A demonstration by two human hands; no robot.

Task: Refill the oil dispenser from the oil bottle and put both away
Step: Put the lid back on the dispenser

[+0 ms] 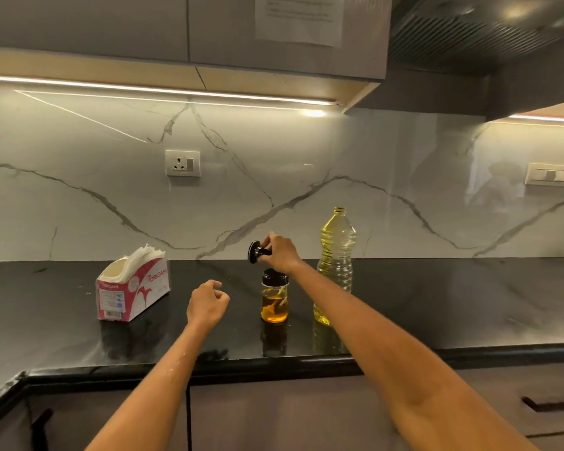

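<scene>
One right hand (279, 252) gripping black dispenser top (258, 252) just above oil dispenser (275, 296); left hand (207, 302) loosely curled, empty.

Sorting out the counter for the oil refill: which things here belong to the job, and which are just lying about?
Job:
- oil dispenser
- oil bottle, uncapped
- dispenser top, held in right hand

Lying about:
- tissue box
- wall socket

Two hands: left (207, 301) and right (280, 252). One oil bottle (335, 265), uncapped. One oil dispenser (275, 297), a small jar of amber oil. One black dispenser top (257, 251). One tissue box (132, 289). One black tabletop (437, 304). One wall socket (183, 163), one switch plate (552, 174). One posted paper sheet (298, 17).
</scene>
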